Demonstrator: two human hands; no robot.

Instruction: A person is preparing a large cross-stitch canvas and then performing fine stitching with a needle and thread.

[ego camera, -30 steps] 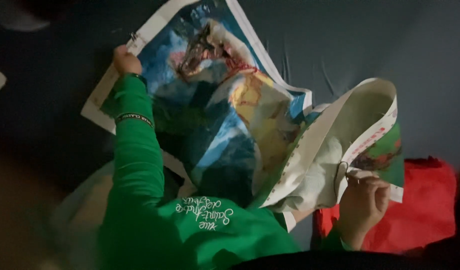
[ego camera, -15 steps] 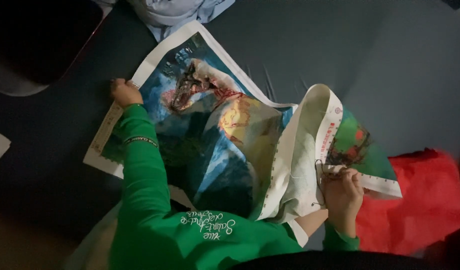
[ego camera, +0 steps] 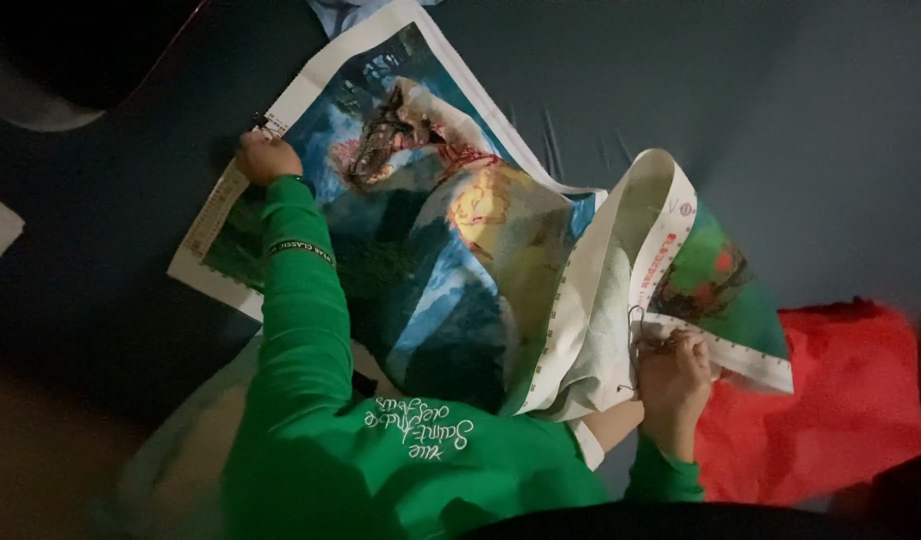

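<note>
Printed needlework canvas [ego camera: 450, 250] spread on dark sheet [ego camera: 780, 110], right corner folded back. Left hand [ego camera: 267, 157] closed, pinning the far white border. Right hand [ego camera: 670, 375] pinches the folded edge beside loose thread. Cloth looks light, limp, likely creases and slides; best held by the plain margins, not stitched areas

Dark grey-blue sheet, probably a bed [ego camera: 780, 110], w/ faint creases; on it a printed canvas [ego camera: 430, 250], one corner folded over, & red cloth [ego camera: 830, 420] at lower right.
</note>
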